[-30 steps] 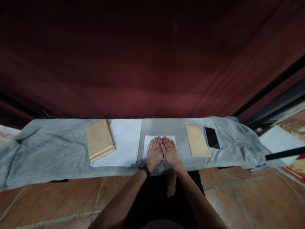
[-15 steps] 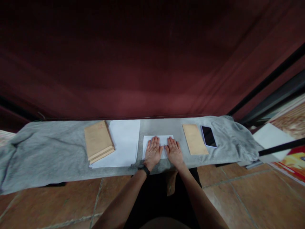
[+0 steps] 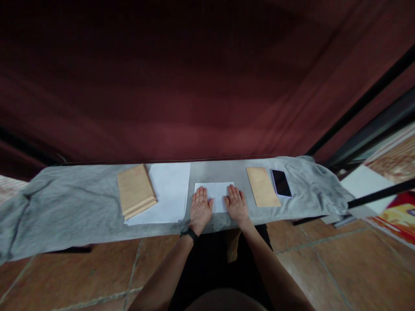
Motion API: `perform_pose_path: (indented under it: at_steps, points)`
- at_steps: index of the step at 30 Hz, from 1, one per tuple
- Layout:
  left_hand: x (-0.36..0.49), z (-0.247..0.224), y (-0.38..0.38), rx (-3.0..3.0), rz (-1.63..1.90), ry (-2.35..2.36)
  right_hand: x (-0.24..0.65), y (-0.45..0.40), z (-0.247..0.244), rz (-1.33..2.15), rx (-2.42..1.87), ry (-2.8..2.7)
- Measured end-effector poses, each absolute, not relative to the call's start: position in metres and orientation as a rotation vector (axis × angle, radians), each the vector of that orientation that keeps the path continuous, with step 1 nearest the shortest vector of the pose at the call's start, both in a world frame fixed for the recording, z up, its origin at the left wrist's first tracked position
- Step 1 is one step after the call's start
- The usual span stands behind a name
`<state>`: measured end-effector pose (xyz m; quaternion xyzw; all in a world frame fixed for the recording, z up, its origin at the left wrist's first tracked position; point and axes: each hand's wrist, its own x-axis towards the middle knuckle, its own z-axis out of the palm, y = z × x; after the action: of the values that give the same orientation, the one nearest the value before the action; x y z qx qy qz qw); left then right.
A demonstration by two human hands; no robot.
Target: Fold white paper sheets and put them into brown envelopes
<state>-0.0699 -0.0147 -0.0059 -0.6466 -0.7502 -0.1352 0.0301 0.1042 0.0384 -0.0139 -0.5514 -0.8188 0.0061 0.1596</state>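
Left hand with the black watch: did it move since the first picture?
Yes. The left hand has moved left, nearer the big white sheets, which stay put on the grey cloth.

Through my remote feed I see a dark red upright surface point(image 3: 207, 99) beyond the left hand point(image 3: 200, 207) and right hand point(image 3: 237, 206), its top fading almost to black in dim light. Beneath both hands runs a long, narrow bench point(image 3: 215, 167), draped in grey fabric point(image 3: 74, 203), rumpled towards its ends. Brown floor tiles point(image 3: 100, 270) with pale joints lie below, nearer me. Well right of the right hand, I make out slanting black bars point(image 3: 363, 102) and a red-and-yellow printed panel point(image 3: 397, 219).
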Motion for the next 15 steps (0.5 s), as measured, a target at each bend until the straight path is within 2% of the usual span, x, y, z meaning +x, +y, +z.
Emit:
perform_pose_path:
  at_steps: [15]
  points:
    - [-0.058, -0.004, -0.033, -1.971, -0.483, -2.298, 0.105, 0.037, -0.015, 0.02, -1.532, -2.307]
